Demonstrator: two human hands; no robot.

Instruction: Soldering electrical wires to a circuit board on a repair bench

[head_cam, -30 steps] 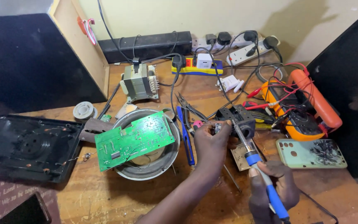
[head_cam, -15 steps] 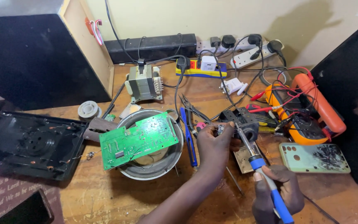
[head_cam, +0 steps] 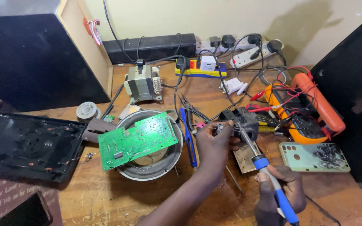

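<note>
Soldering iron [head_cam: 259, 161], blue-handled, now slightly lower in clenched right hand [head_cam: 279, 190]; left hand [head_cam: 214, 144] fingers pinching small part [head_cam: 221, 127].

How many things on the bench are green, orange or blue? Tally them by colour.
Green: 2, circuit board, phone case
Orange: 1, multimeter
Blue: 2, soldering iron in the right hand, tool beside the left hand
Total: 5

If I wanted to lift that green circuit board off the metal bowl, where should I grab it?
Probably by the bare near-left corner of the green circuit board, pinching its edges, coming from the front left. It lies tilted across the metal bowl with that corner overhanging the rim, and the left hand is busy on its right.
</note>
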